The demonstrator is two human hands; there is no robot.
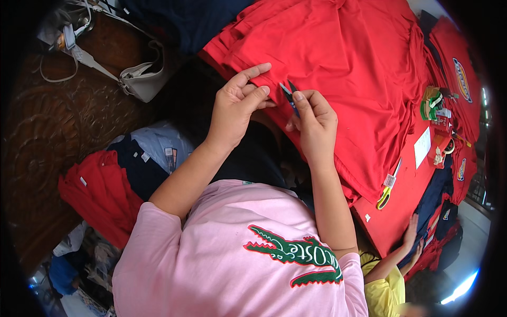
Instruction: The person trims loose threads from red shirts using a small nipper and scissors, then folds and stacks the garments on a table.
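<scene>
As one red heap of cloth (338,58) spreads over most of a red-covered surface (393,224), a person in a pink shirt (211,259) works at its near edge with both bare hands. Dark, carved wood (47,119) fills the far left, and one mass of navy cloth (190,21) lies at the top. Beside the person's left arm, a group of folded garments shows three colours, red (100,182), navy (134,164) and light blue (161,140), partly hidden by the forearm. At lower right, one co-worker in a yellow top (385,290) reaches two hands toward navy cloth. One pale handbag (145,79) sits upper left. The left hand (240,100), index finger extended and the others curled, is at the heap's edge; whether it pinches the cloth cannot be told. The right hand (314,119) grips one pair of small dark snips (289,95), their parted blades pointing toward the left hand and their handles mostly covered. One white sheet (422,147) and one pair of yellow-handled scissors (385,196) lie right of the heap, with one roll of tape (449,146) near the sheet.
</scene>
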